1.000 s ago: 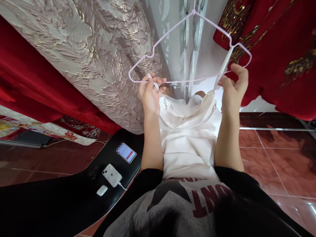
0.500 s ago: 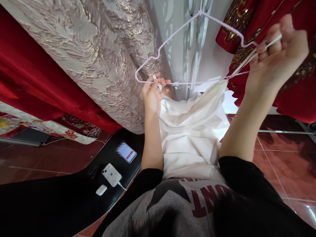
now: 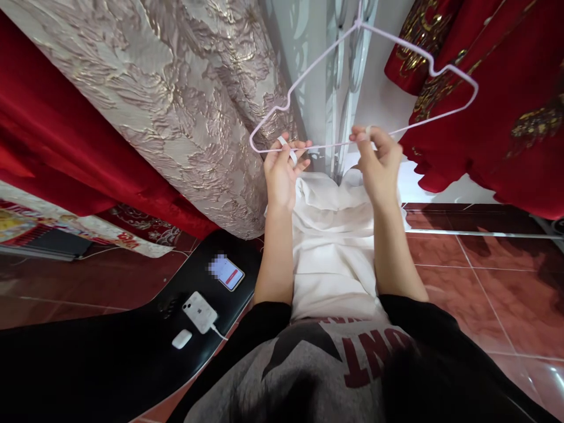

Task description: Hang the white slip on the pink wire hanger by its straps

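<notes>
Landmark: the pale pink, thin-framed hanger (image 3: pixel 358 24), suspended in front of the person; its upper end runs out of frame, so its support is not shown. The white cloth garment with narrow strips (image 3: pixel 335 238) lies below the hanger, across the lap. The left hand (image 3: pixel 284 167) is at the left part of the hanger's lower bar, a white strip held between partly curled fingers. The right hand (image 3: pixel 381 155) is at the same bar, right of its centre, fingertips drawn narrow around another white strip. Progress, as judged: partway. Both strips are in the fingers; neither is seen seated in a shoulder notch of the hanger, and both notches appear unused. Whether either strip passes around the bar cannot be told. Seating the strips therefore appears outstanding. Containers: one small, white, rounded case (image 3: pixel 182 339), lid down, contents not visible; it rests on the glossy black bench (image 3: pixel 132 367), below and left of the hanger, near a white phone with a cable (image 3: pixel 200 312). The cream brocade fabric (image 3: pixel 194 117) hangs left of the hanger; the red garment with gold sequins (image 3: pixel 497 153) hangs behind its right end.
</notes>
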Action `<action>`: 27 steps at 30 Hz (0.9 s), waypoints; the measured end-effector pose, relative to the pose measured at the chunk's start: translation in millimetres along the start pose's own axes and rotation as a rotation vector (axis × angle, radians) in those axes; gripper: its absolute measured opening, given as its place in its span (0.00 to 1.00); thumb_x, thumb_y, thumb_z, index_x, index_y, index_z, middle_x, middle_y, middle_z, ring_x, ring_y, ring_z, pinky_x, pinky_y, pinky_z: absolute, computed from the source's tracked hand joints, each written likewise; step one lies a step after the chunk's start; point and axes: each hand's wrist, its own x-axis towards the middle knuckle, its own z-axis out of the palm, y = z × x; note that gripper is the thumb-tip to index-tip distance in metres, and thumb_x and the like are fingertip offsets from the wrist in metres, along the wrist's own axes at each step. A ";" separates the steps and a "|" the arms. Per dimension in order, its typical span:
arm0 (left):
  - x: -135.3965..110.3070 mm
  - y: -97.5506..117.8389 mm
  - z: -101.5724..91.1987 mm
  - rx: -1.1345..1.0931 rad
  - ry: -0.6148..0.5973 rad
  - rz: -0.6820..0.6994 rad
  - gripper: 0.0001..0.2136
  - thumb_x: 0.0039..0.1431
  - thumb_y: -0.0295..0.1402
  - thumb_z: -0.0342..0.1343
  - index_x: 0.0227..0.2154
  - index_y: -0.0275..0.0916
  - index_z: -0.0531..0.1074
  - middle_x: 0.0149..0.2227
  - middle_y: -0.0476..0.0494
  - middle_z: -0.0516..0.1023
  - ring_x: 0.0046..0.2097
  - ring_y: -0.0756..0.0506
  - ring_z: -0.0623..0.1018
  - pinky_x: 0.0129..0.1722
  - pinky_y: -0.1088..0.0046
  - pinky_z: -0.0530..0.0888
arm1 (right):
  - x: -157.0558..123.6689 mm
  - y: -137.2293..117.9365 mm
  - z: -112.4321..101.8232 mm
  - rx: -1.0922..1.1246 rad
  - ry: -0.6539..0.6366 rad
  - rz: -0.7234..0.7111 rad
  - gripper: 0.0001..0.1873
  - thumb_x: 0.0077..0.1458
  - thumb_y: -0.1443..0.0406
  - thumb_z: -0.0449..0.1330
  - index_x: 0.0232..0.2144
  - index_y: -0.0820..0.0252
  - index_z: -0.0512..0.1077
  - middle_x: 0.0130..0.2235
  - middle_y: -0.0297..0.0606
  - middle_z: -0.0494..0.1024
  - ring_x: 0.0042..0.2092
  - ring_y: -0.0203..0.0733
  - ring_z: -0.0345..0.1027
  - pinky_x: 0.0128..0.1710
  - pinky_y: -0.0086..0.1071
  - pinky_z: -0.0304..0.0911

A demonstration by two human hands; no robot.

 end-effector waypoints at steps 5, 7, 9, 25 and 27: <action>-1.7 5.8 -17.1 0.107 0.000 0.013 0.11 0.62 0.27 0.52 0.47 0.42 0.68 0.41 0.42 0.81 0.47 0.40 0.81 0.35 0.71 0.78 | -2.5 10.1 7.0 -0.036 0.116 -0.004 0.14 0.60 0.53 0.54 0.38 0.55 0.71 0.42 0.37 0.75 0.36 0.34 0.68 0.30 0.31 0.65; 0.3 10.3 -34.9 0.205 0.090 0.123 0.14 0.61 0.26 0.52 0.49 0.43 0.69 0.43 0.43 0.81 0.43 0.42 0.82 0.29 0.74 0.76 | -0.5 15.9 0.2 -0.066 0.143 -0.009 0.11 0.58 0.56 0.58 0.38 0.55 0.70 0.41 0.36 0.74 0.34 0.33 0.67 0.30 0.31 0.65; 3.7 16.0 -54.6 0.319 0.194 0.288 0.15 0.62 0.26 0.51 0.51 0.43 0.71 0.46 0.45 0.80 0.40 0.44 0.82 0.23 0.77 0.72 | 1.7 20.6 -6.0 -0.080 0.166 -0.005 0.08 0.57 0.59 0.59 0.36 0.56 0.69 0.41 0.36 0.74 0.31 0.31 0.65 0.29 0.30 0.64; 53.6 65.4 -19.7 0.700 -0.361 0.213 0.03 0.59 0.27 0.65 0.32 0.42 0.77 0.33 0.48 0.79 0.43 0.38 0.75 0.54 0.50 0.70 | -2.5 6.7 5.2 0.076 0.077 0.094 0.02 0.53 0.66 0.58 0.28 0.57 0.68 0.36 0.31 0.75 0.22 0.24 0.53 0.24 0.27 0.61; 53.1 65.1 -15.1 0.691 -0.296 0.106 0.09 0.60 0.21 0.60 0.29 0.42 0.76 0.29 0.47 0.77 0.44 0.37 0.75 0.53 0.49 0.69 | -2.3 5.9 2.5 0.086 0.082 0.087 0.03 0.53 0.65 0.57 0.28 0.57 0.68 0.37 0.32 0.76 0.26 0.27 0.61 0.24 0.27 0.61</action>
